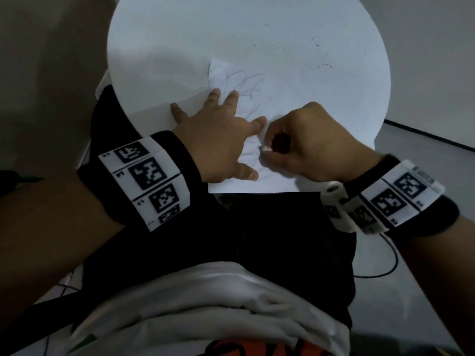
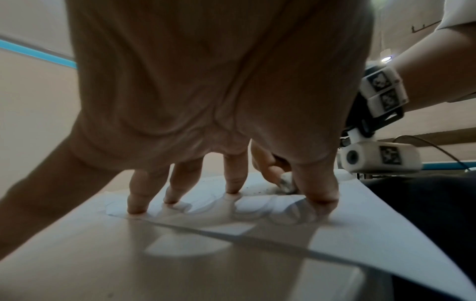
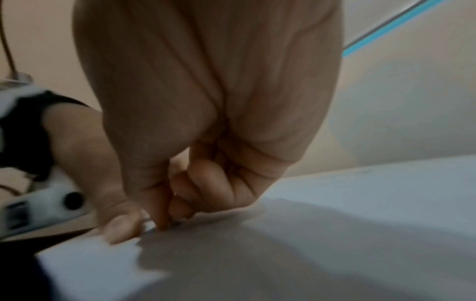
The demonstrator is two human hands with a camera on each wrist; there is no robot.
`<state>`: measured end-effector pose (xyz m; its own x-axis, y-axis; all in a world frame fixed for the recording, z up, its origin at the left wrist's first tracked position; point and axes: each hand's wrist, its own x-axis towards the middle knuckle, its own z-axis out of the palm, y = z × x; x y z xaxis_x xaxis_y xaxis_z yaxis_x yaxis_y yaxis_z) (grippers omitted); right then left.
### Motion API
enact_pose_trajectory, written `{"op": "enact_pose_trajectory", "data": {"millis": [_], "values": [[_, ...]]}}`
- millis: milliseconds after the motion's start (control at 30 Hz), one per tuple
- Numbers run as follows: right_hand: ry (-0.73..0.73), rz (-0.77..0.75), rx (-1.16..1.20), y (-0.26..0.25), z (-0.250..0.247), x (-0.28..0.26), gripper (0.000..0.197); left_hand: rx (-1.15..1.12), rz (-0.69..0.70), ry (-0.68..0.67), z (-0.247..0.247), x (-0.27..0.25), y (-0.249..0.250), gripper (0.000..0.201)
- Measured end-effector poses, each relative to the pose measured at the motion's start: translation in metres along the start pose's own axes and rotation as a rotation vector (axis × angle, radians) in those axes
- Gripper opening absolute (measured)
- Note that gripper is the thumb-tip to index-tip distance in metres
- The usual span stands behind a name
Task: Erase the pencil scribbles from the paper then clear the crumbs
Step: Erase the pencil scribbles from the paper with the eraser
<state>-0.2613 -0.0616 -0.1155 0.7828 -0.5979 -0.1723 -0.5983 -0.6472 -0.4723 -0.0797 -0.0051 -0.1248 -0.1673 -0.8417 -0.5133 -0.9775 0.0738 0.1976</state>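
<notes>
My right hand (image 1: 311, 142) pinches a small white eraser (image 1: 266, 149) between the thumb and curled fingers, its lower end touching the paper (image 1: 282, 104) close to the sheet's near edge. From the left wrist view the eraser (image 2: 287, 183) shows grey smudges on its face and sits just beside my left thumb, with dark specks on the sheet right next to it. The right wrist view is blurred, so I can only make out my right hand (image 3: 206, 122) bunched tight over the sheet, not the eraser itself. My left hand (image 1: 218, 140) lies spread flat, fingers straight and fanned, fingertips (image 2: 137, 205) pressing down on the paper (image 2: 386, 234), while the outermost finger reaches past the sheet's left edge onto the table (image 1: 159, 47). Faint pencil scribbles (image 1: 244, 83) loop across the left part of the sheet, ahead of and between my two hands. The paper lies on the round white table, its near edge overhanging the rim toward my lap. Farther out, on the right side of the tabletop, dark crumbs (image 1: 318, 57) lie scattered, well apart from both hands. Marker-printed bands (image 1: 144, 181) wrap each wrist.
</notes>
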Motion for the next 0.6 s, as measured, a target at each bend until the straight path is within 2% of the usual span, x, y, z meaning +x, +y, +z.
{"op": "enact_pose_trajectory", "data": {"millis": [100,200,333,467,600], "values": [[-0.036,-0.032,0.042,-0.004,0.004,-0.002,0.013,-0.005,0.004,-0.001,0.001,-0.001,0.001,0.099],[0.042,0.036,0.011,0.004,-0.001,0.002,0.017,-0.008,0.000,-0.004,0.001,-0.001,0.002,0.099],[-0.024,-0.047,0.036,-0.008,0.008,-0.001,0.012,-0.004,0.007,-0.001,0.002,-0.003,0.002,0.098],[0.078,0.050,-0.008,0.003,-0.001,0.005,0.015,-0.002,0.006,-0.009,0.001,-0.003,0.002,0.097],[-0.012,-0.037,0.042,-0.011,0.009,0.001,0.011,0.003,0.020,0.009,0.003,-0.004,0.002,0.095]]}}
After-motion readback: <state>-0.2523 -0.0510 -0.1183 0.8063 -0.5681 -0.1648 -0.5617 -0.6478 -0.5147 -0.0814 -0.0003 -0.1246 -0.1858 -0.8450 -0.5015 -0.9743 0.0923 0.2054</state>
